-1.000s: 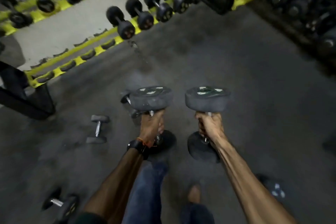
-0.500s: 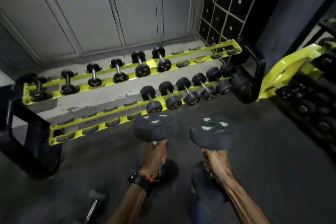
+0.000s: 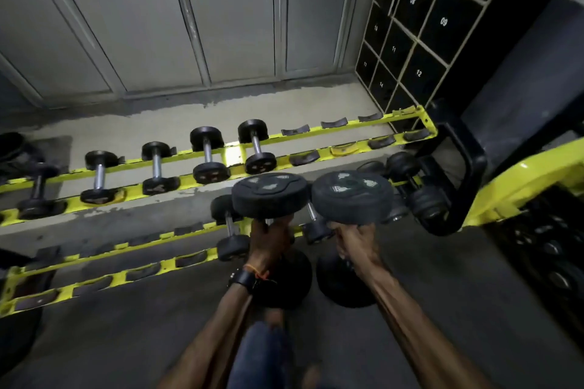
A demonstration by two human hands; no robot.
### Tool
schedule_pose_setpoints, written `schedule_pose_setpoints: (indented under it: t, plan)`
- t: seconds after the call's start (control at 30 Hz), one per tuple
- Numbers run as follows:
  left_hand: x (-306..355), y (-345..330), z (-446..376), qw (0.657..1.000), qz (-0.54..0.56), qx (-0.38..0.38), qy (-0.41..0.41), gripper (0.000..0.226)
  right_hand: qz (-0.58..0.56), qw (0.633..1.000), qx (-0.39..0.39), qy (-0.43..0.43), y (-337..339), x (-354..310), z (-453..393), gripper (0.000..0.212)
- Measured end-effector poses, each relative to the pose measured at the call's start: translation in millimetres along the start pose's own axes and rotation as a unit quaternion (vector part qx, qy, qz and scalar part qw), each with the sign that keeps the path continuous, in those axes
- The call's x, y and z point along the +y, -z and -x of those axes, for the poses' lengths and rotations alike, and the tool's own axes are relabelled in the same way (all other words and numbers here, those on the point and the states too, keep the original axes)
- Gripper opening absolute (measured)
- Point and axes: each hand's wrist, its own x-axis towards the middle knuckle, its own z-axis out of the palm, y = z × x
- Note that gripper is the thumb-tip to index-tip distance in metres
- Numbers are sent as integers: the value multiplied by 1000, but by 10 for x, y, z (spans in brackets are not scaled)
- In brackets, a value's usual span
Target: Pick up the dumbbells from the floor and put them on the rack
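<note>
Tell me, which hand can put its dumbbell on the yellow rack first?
Probably the left hand. Its dumbbell hangs nearer the empty cradles of the rack's lower row; the right hand's dumbbell sits over filled spots.

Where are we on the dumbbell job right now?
Done: several dumbbells already sit on the yellow rack. In hand: the left hand grips one big dumbbell and the right hand another, both held upright near the rack. Left: setting these two into empty cradles.
</note>
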Motion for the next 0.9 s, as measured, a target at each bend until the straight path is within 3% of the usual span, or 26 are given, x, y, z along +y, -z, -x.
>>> schedule_pose_setpoints:
  t: [0.13,0.27,0.33,0.4,0.57,0.7,0.9]
  plan:
    - [233,-361,-1072,999,-31,20,0,29,8,1000,3,-5,-130,-111,-1179,23]
    - [272,-657,-2066,997,-71,7,-8,20,30,999,19,-30,-249,-232,-2314,33]
    - [347,-865,-2559,994,-106,15,-9,29,43,997,22,-64,-241,-257,-2875,35]
    - [363,-1035,-2989,989,-144,25,28,42,61,994,16,-90,-248,-303,-3285,31]
    - [211,-1561,-4067,985,-154,50,59,28,76,987,-12,-143,-288,-355,-4519,35]
    - [-60,-1921,-4929,978,-154,103,100,40,104,978,-16,-180,-412,-252,-5614,46]
    - [-447,-2157,-6053,960,-159,144,180,43,142,963,-57,-222,-636,8,-6939,34]
